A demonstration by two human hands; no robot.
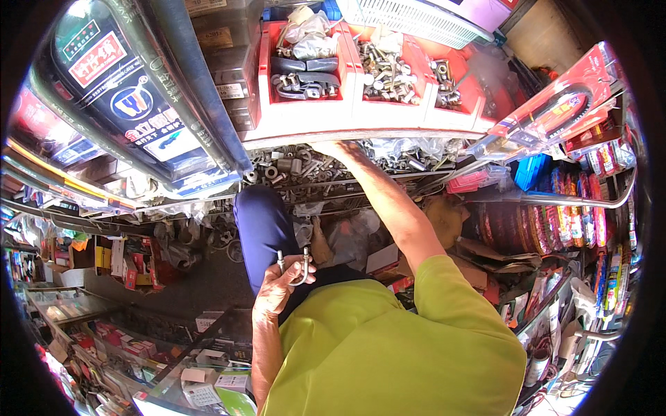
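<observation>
Close to my raised knee, my left hand (276, 288) is closed on a metal U-bolt (306, 262) with threaded legs pointing up. My right arm stretches forward, and my right hand (336, 150) reaches in under the edge of the shelf board (395, 134). That board hides its fingers, so their grip cannot be made out. Loose nuts, bushings and bolts (288, 167) lie in the low tray around that hand.
Red bins (397, 104) above hold bolts and dark metal parts. A blue-black packaged panel (132, 97) leans at the left. Small drawers (231, 76) stand beside the bins. Tyres (555, 222) in colourful wrapping are at the right, and a glass display case (173, 367) is at lower left.
</observation>
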